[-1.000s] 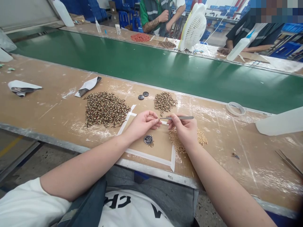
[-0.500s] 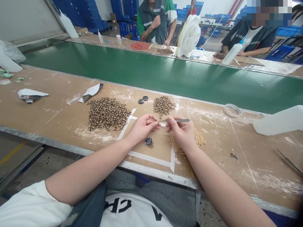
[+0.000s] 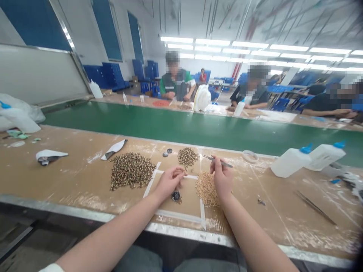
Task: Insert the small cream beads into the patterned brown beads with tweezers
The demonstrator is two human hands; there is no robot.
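My left hand (image 3: 169, 182) is closed in a pinch on a tiny part I cannot make out, over a white-taped square (image 3: 174, 216) on the brown bench. My right hand (image 3: 222, 176) grips metal tweezers (image 3: 217, 160), whose tip points left, apart from the left hand. A pale bead heap (image 3: 207, 189) lies just under the right hand. A small round dark dish (image 3: 175, 195) sits below the left fingers. A big heap of gold-brown parts (image 3: 131, 170) lies to the left, a smaller heap (image 3: 187, 156) behind the hands.
A green conveyor belt (image 3: 181, 126) runs behind the bench. Two white squeeze bottles (image 3: 306, 160) lie at the right, with a tape ring (image 3: 250, 156) and spare tweezers (image 3: 313, 207). Folded papers (image 3: 49, 155) lie left. Other people sit across the belt beside a white fan (image 3: 202, 98).
The camera has tilted up, showing the hall and ceiling. My right hand has drawn the tweezers away from the left hand's pinch and raised them to the right.
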